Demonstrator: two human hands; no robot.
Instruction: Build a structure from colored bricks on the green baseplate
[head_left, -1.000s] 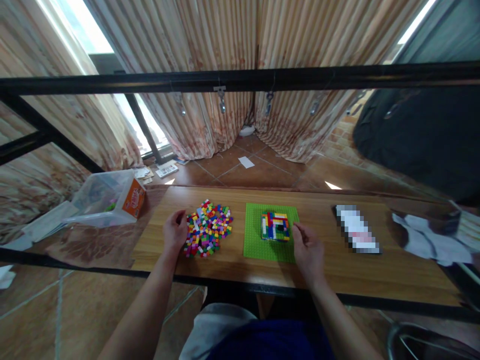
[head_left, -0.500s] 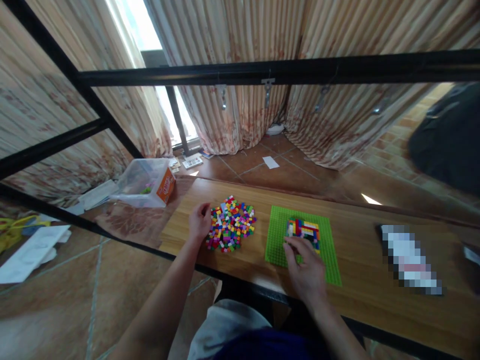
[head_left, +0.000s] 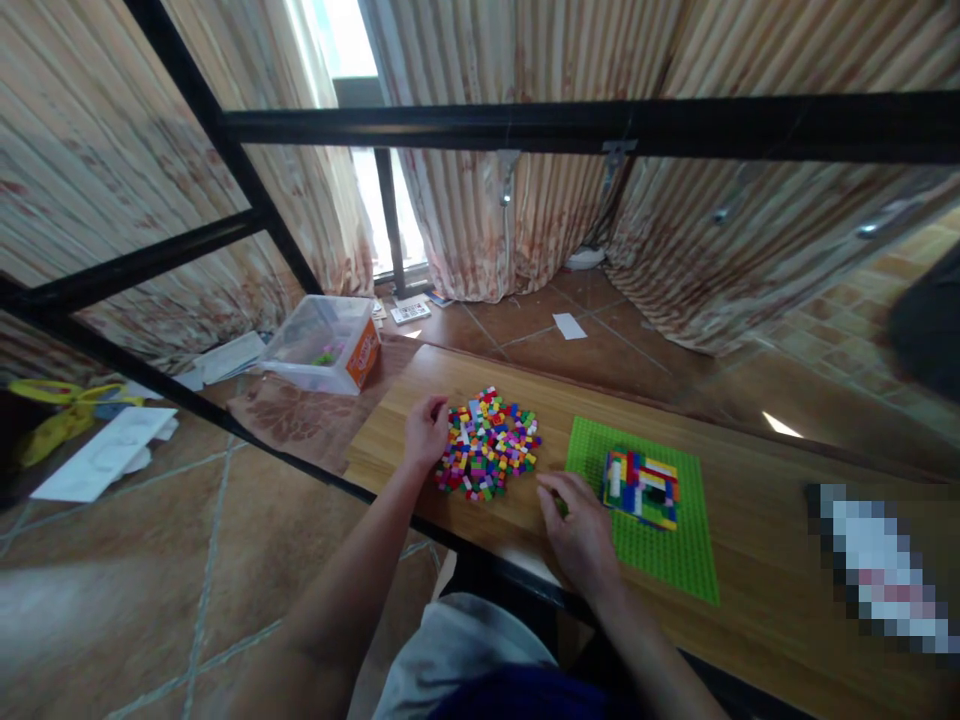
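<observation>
Bare forearms (head_left: pixel 375 535) behind the left hand (head_left: pixel 426 434) and right hand (head_left: pixel 577 530); below these, a dark-blue garment (head_left: pixel 517 697) beside pale grey-white cloth (head_left: pixel 461 650).

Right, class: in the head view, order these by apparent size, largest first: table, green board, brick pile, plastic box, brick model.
1. Table
2. Green board
3. Brick pile and plastic box: too alike to rank, the box being farther away
4. Brick model

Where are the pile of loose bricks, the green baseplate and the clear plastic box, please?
Pile of loose bricks (head_left: pixel 489 448): head view, middle of the heap.
Green baseplate (head_left: pixel 675 562): head view, bare studs near its edge.
Clear plastic box (head_left: pixel 319 377): head view, its near wall.
</observation>
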